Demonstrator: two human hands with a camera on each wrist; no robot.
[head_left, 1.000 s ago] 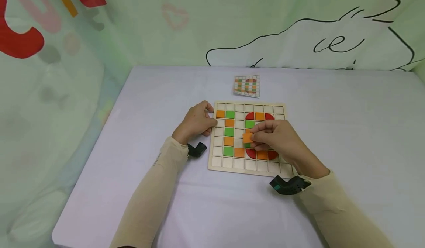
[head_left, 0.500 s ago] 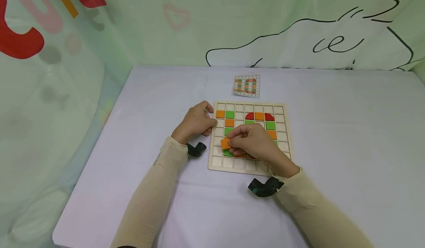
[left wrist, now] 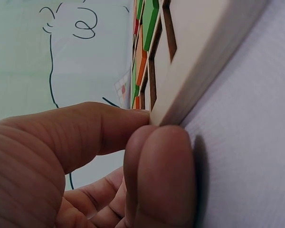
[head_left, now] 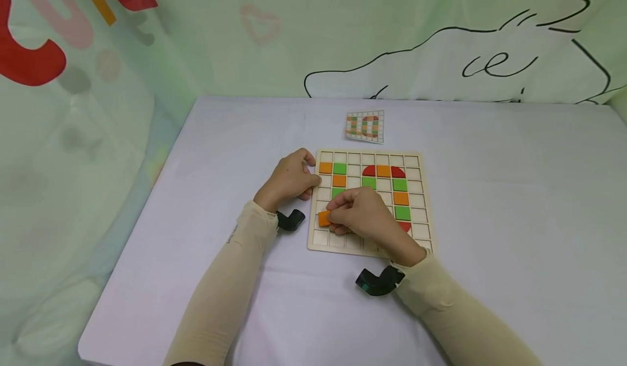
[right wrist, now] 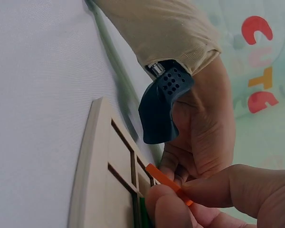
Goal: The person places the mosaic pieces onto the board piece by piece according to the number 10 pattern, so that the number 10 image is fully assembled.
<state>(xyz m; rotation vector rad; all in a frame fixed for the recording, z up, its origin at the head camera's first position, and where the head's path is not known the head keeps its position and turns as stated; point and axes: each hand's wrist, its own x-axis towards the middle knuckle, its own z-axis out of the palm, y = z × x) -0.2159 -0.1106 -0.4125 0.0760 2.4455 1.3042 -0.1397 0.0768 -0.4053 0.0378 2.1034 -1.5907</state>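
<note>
My right hand [head_left: 364, 213] pinches an orange square tile [head_left: 324, 219] between thumb and fingers, over the lower left cells of the wooden grid board [head_left: 421, 246]. Seen from the right wrist, the orange tile [right wrist: 167, 183] is tilted close over the board [right wrist: 88, 190]. My left hand [head_left: 291, 175] grips the board's left edge. The left wrist view shows its thumb [left wrist: 109, 126] on the top face and fingertips [left wrist: 166, 161] against the side. Orange and green squares and red rounded tiles lie in the grid; my right hand hides part of them.
A small printed card [head_left: 364, 126] with a coloured grid pattern lies behind the board on the white table [head_left: 514, 191]. A printed cloth [head_left: 235, 39] hangs behind the table. Dark camera mounts [head_left: 379, 280] sit at both wrists.
My right hand has carried the orange tile leftward and slightly toward me, from mid-board to the lower left cells. The left hand and the board have stayed put.
</note>
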